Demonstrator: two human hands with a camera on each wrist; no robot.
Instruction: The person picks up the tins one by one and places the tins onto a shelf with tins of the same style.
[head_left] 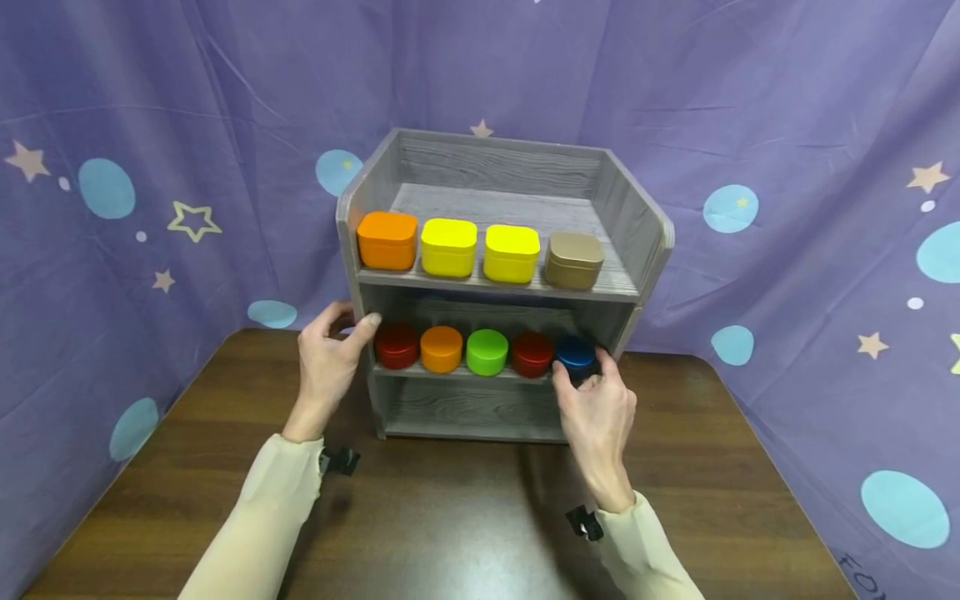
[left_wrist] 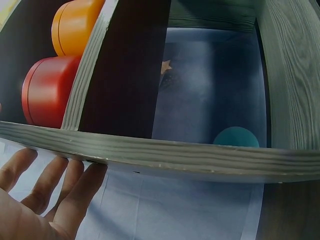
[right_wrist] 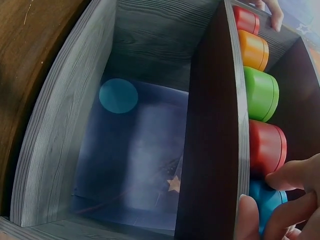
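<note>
A grey wooden shelf unit (head_left: 480,287) stands on the table. My left hand (head_left: 327,358) holds its left side panel, the thumb over the front edge and the fingers (left_wrist: 75,200) against the outer face. On the middle shelf, a row of round lidded tins runs from left to right: dark red (head_left: 397,346), orange (head_left: 441,349), green (head_left: 487,352), another dark red (head_left: 532,355) and blue (head_left: 576,353). My right hand (head_left: 598,417) grips the blue tin at the row's right end, thumb and fingers on either side of it. Its underside is hidden in the head view.
Along the top shelf's front sit an orange square-cornered tin (head_left: 387,242), two yellow tins, one left (head_left: 448,248) and one right (head_left: 512,254), and a gold tin (head_left: 573,261). A brown wooden table (head_left: 450,517) lies below. Behind hangs a purple patterned cloth (head_left: 495,67).
</note>
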